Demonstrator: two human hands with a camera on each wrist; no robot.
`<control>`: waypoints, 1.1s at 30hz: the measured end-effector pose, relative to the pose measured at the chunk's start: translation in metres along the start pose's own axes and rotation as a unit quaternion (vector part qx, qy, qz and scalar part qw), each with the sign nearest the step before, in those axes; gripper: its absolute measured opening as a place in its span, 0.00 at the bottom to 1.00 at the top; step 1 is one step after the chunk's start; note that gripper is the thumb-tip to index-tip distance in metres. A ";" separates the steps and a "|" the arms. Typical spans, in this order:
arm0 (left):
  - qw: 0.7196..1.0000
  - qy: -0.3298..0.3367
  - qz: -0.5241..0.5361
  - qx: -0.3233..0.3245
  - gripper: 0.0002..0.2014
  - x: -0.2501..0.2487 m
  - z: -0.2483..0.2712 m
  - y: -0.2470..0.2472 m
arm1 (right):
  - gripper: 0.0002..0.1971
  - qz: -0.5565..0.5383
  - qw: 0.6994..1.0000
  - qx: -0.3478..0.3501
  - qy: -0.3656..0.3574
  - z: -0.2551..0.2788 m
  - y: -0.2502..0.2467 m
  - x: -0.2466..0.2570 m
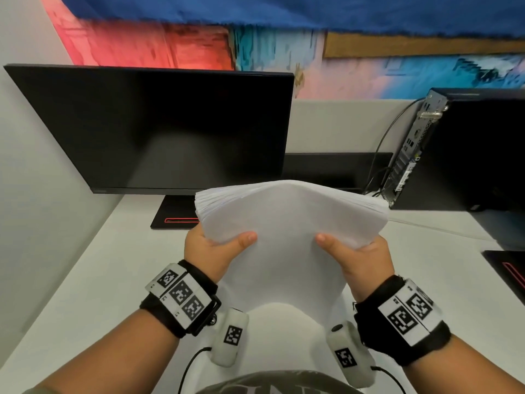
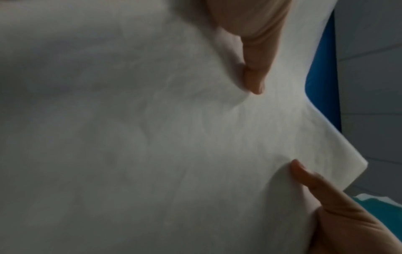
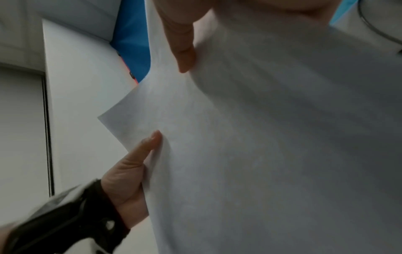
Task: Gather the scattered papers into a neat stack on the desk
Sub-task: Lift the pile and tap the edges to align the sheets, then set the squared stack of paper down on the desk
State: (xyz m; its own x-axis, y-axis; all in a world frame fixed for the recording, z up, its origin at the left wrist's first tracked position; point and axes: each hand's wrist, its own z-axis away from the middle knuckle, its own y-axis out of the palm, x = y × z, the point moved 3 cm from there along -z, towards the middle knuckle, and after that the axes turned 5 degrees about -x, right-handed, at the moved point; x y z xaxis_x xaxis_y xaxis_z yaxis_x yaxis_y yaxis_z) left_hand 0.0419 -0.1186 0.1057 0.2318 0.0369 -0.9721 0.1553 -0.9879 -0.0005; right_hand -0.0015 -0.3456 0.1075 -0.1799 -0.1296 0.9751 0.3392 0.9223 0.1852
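Both forearms reach forward over the white desk. The left hand and the right hand each pinch a side of the stack of white papers, thumbs on top and fingers beneath. The stack is lifted above the desk, in front of the dark monitor, its middle arching upward between the 2 hands.

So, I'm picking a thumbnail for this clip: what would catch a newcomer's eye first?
The thick white paper stack, bowed upward and held mid-air at centre by the left hand and right hand. Behind it, the dark monitor fills the left, under a vivid red-and-blue wall painting.
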 end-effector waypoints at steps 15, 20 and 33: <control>0.982 -0.176 -0.038 0.063 0.12 0.066 -0.001 0.017 | 0.19 0.169 0.981 -0.079 0.049 -0.009 -0.026 -0.058; 0.928 -0.332 -0.038 0.162 0.19 0.085 -0.004 0.047 | 0.22 0.233 0.963 -0.069 0.114 -0.020 -0.055 -0.058; 0.839 -0.461 -0.161 0.242 0.11 0.159 0.033 0.122 | 0.22 0.400 0.857 0.000 0.325 -0.057 -0.159 -0.131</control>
State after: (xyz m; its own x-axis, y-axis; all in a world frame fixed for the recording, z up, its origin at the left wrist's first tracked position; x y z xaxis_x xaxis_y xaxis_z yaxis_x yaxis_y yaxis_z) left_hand 0.0663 -0.2377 -0.0567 -0.6225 0.4016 -0.6717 -0.3920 -0.9029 -0.1765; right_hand 0.0206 -0.4959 -0.0429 0.6630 0.3692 0.6512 0.1133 0.8104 -0.5748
